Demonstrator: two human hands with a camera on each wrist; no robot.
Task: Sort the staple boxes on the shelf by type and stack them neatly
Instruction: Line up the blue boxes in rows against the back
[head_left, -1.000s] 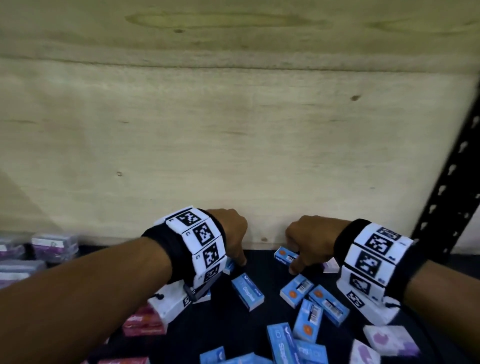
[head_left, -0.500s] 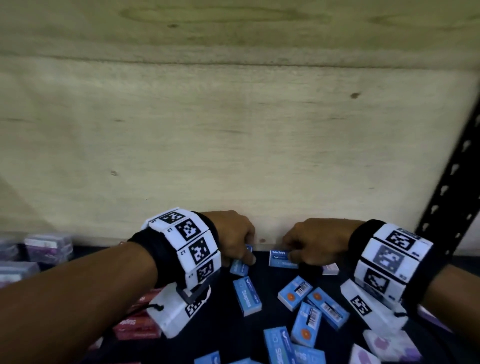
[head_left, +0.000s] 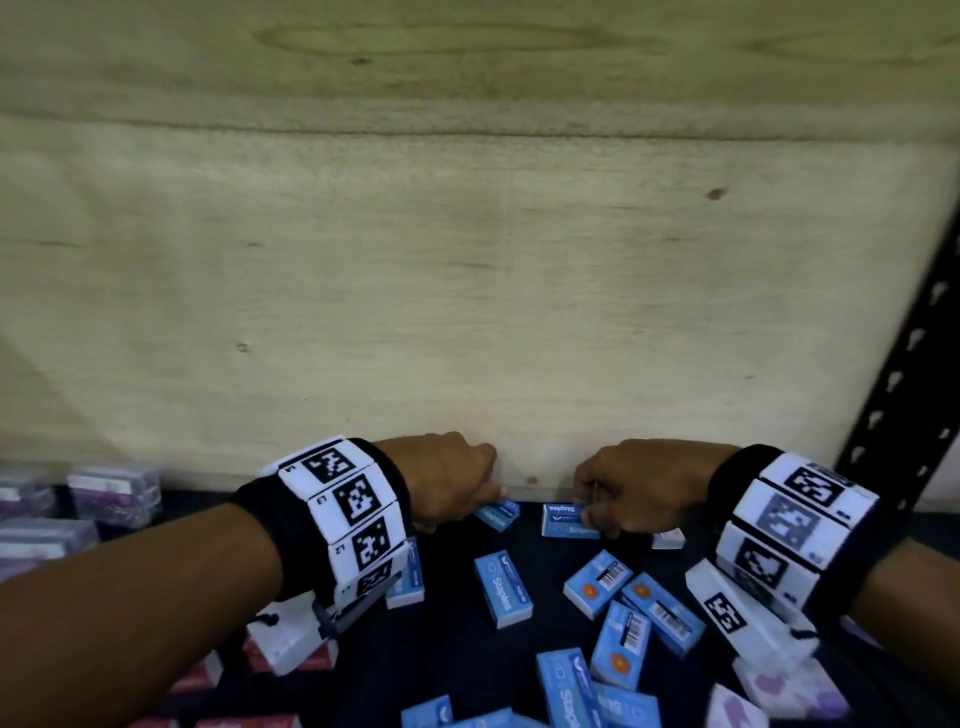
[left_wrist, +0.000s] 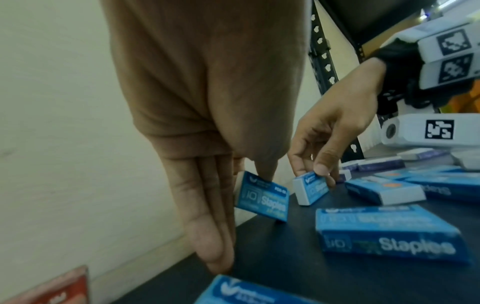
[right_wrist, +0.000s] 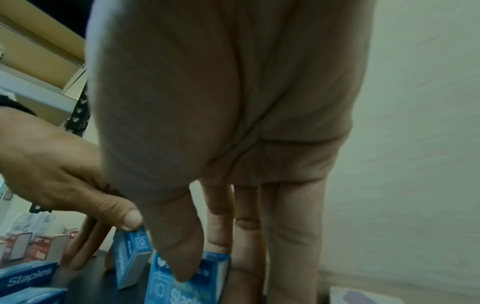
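Note:
Both hands are at the back of the dark shelf (head_left: 452, 649), close to the plywood wall. My left hand (head_left: 485, 500) pinches a small blue staple box (head_left: 497, 514) between thumb and fingers; in the left wrist view this box (left_wrist: 262, 199) is tilted up on one edge. Just to its right, my right hand (head_left: 592, 515) grips a second blue staple box (head_left: 566, 520) by its end, thumb on the front face (right_wrist: 187, 286). The two boxes stand a short gap apart. The palms hide part of each box.
Several loose blue staple boxes (head_left: 503, 588) lie scattered in front of the hands. Red boxes (head_left: 197, 680) sit at the lower left, purple-and-white boxes (head_left: 114, 488) at the far left and lower right (head_left: 779, 686). The plywood back wall (head_left: 467, 312) and a black perforated upright (head_left: 904, 415) bound the shelf.
Both hands have reached further back toward the wall. Each now pinches a blue box, and the two boxes have come closer to the wall and to each other.

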